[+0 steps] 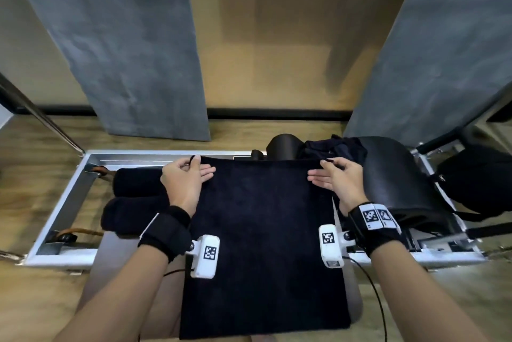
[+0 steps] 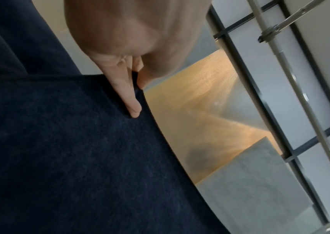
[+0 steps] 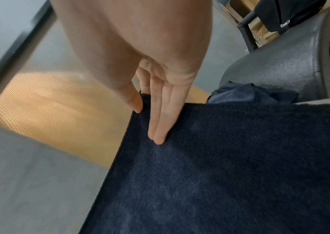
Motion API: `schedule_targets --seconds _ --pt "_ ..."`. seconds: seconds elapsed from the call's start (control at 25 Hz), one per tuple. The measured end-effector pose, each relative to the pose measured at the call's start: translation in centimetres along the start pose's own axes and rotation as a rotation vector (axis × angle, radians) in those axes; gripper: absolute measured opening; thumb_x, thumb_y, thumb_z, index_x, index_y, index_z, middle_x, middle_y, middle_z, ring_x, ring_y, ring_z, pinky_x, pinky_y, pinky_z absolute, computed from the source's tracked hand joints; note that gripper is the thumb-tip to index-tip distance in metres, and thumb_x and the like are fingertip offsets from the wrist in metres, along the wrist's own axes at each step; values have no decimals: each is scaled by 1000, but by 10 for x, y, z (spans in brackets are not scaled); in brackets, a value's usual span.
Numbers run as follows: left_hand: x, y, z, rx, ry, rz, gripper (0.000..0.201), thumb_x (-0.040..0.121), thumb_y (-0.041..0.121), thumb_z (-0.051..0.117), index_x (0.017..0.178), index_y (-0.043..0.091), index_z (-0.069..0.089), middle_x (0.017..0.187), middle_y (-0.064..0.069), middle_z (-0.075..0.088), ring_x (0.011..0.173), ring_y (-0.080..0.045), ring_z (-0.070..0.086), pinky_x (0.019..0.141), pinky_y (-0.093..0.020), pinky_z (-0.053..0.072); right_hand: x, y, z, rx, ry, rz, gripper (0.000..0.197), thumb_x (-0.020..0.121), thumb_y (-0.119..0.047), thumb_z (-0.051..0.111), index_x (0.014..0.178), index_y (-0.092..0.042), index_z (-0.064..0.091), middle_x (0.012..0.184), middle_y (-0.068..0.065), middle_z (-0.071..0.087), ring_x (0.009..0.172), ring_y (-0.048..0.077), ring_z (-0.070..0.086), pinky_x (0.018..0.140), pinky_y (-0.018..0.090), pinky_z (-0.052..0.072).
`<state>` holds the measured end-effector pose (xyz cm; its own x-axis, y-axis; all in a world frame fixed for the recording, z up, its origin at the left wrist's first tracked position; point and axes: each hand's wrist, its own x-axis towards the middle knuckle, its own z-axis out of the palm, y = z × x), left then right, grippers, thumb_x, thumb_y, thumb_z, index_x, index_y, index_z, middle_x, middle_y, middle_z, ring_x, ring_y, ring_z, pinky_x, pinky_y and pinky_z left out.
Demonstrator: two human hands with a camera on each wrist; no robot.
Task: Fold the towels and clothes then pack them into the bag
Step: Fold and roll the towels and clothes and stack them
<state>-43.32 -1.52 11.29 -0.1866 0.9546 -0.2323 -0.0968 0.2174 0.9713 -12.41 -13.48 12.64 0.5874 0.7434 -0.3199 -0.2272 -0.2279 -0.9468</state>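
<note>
The spread dark towel hides the surface beneath it. At right of frame, a black bag is partly hidden; crumpled dark clothing sits half-concealed behind the towel's upper edge.

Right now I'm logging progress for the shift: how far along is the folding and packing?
Done: two rolled towels lie left of the work area. In hand: the left hand and right hand each pinch a top corner of the dark towel, still spread out. Left: crumpled dark clothes wait unfolded; nothing visibly packed in the black bag.
</note>
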Motion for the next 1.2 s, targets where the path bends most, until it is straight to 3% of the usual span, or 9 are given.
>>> schedule_targets --seconds 0.12,0.2,0.36,0.44,0.52,0.64,0.88,1.04,1.2 --pt "23 -9 20 47 74 -71 14 106 2 58 97 -7 63 90 -32 71 74 -33 78 67 -33 66 44 12 14 -75 -18 112 7 104 -6 57 104 1 59 83 32 74 69 38 77 65 39 65" --pt "28 -16 28 102 117 -108 14 107 -2 51 100 -6 62 101 -36 69 75 -34 76 73 -40 67 66 26 22 -126 -31 206 8 104 -5 57 109 1 55 81 32 72 64 36 75 65 41 63" --pt "17 -24 32 226 44 -61 38 108 -4 40 144 -1 52 119 -25 64 91 -33 78 84 -43 64 77 46 25 -142 -16 223 25 100 6 50 124 1 55 86 31 72 74 40 74 73 43 64" --pt "5 -23 30 281 -4 -13 29 109 2 46 135 1 59 111 -19 69 84 -25 80 78 -36 66 68 47 23 -100 -8 150 36 97 11 48 127 -6 56 92 28 74 81 37 75 78 41 64" --pt "-12 -22 24 336 -38 29 17 109 10 52 112 5 67 99 -16 74 74 -18 79 70 -30 65 51 46 19 -100 -18 89 41 96 13 51 130 -9 56 99 26 74 91 35 75 86 42 62" --pt "-40 -26 4 397 -121 64 20 107 11 56 92 16 69 89 -13 77 74 -18 79 67 -32 64 14 42 11 -125 -46 51 36 95 11 53 126 -6 61 101 26 74 93 36 75 88 44 61" --pt "-106 -65 -79 573 -175 231 22 101 19 67 81 25 75 72 6 74 74 -9 73 73 -37 62 -94 74 -19 -417 -164 40 21 100 5 48 112 4 65 86 21 73 64 26 67 53 31 53" --pt "-150 -89 -129 825 -314 241 23 92 24 77 70 26 71 70 8 71 72 -13 67 74 -39 59 -158 115 -57 -720 -97 5 13 94 -3 65 88 -12 71 60 7 71 40 12 57 39 24 43" --pt "-188 -101 -165 1040 -372 264 16 87 28 78 78 33 66 84 13 62 80 -14 62 73 -37 55 -203 147 -85 -936 5 7 18 80 -20 83 78 -25 66 58 1 68 59 18 70 65 35 58"
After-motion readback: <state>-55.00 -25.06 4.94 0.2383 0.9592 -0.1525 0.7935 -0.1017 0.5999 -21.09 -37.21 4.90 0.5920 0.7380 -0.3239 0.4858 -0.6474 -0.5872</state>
